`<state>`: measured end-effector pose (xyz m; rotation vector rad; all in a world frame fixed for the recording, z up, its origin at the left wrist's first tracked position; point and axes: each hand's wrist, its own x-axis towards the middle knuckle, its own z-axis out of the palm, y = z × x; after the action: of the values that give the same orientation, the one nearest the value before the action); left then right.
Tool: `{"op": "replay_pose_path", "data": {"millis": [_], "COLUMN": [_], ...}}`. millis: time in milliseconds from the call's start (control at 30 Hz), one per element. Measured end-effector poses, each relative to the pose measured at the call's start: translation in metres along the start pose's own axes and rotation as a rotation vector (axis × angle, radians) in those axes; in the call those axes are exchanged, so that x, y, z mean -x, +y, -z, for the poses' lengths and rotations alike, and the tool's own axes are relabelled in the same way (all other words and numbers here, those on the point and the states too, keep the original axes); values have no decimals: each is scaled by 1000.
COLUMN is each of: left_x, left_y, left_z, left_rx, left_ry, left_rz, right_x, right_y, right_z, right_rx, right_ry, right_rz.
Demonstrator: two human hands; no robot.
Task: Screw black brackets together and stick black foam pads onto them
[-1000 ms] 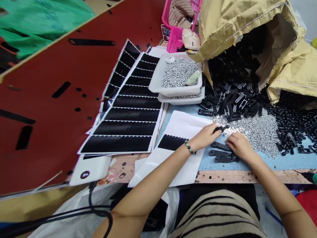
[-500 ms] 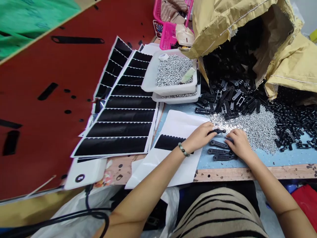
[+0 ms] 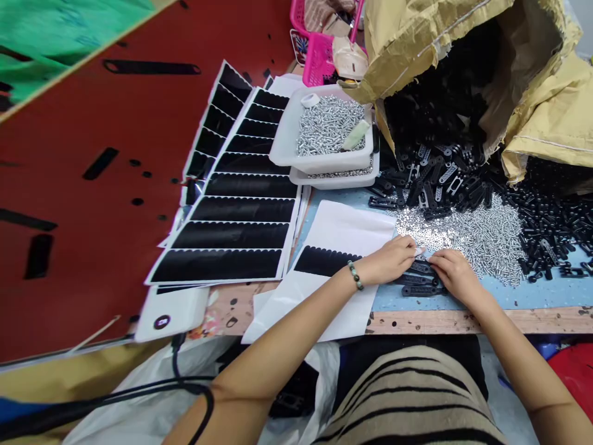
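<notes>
My left hand, with a beaded bracelet at the wrist, is closed in a pinch over the blue mat. Just under its fingers shows a black plastic part, largely hidden by the hand. Close on its right, my right hand is also closed, thumb and fingertips pressed together near the left fingertips. What the right fingers hold is too small to make out. Below and between the hands lie several long black slotted plastic pieces. A white sheet with a black scalloped strip reaches under my left forearm.
Behind the hands spreads a heap of silver screws, with black plastic parts around it. A torn paper sack lies open at the back. Stacked white tubs and sheets of black strips stand to the left.
My hands have come closer together, the left moving right and slightly down. The black part that stuck out from my left fingers is now mostly covered. The view has shifted slightly.
</notes>
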<state>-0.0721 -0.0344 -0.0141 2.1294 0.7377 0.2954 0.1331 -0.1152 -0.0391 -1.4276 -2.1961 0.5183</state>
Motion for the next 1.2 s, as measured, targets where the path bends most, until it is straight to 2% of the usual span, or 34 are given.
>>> {"op": "replay_pose_path", "data": {"millis": [200,367,433,500,600,700,867,967,1067,1133,1200], "left_x": [2,7,9,6,-7,-23,-31,-33,-41,-48,-53], "left_y": [1,9,12,13,13,9,0,0,6,11,15], "left_z": [-2,-3,-2,-2,-6,-14,-24,-24,-23,-20,-17], "left_rx": [8,6,11,74,287,427,529,561,556,602,687], "left_ry": [16,-19,2,101,282,290,254,272,388,471,480], "left_rz": [63,53,61,131,327,405,407,390,307,249,238], "right_x": [-8,-57,-73,-78,-72,-64,-64,-64,-60,-53,-41], "right_y": [4,21,27,28,25,22,19,11,6,16,40], "right_z": [17,28,28,26,22,18,14,8,4,11,31], "right_rx": [68,268,343,361,331,312,323,213,26,-22,47], "right_ry": [-46,213,218,210,240,240,170,278,344,313,379], "right_rz": [9,-169,-196,-194,-215,-199,-177,-214,-132,-67,-155]}}
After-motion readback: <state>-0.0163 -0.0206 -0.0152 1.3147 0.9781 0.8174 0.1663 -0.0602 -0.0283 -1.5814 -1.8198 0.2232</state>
